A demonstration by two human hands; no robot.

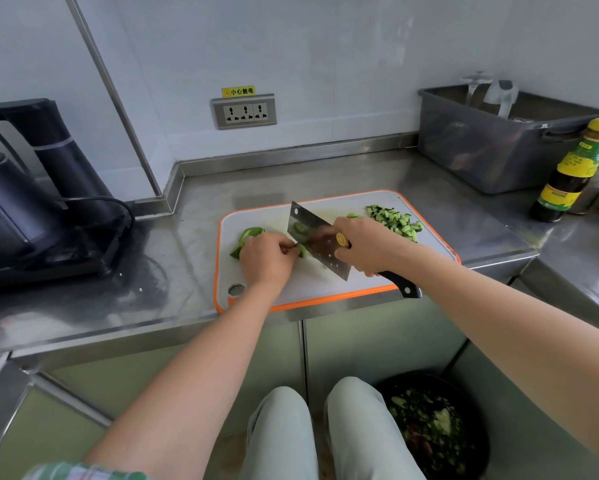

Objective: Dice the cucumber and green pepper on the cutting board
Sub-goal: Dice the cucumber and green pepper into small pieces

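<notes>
Steel counter, cutting board: our left hand curls on the green pepper to steady it, our right hand grips the cleaver beside it, diced cucumber piled clear at far right.

You're standing in a kitchen: a steel counter with a board and cleaver near you, a kettle at the left, a sauce bottle and tub far right, a scrap bin below.

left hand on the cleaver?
No, the right hand grips the cleaver; the left hand holds the green pepper on the cutting board.
</notes>
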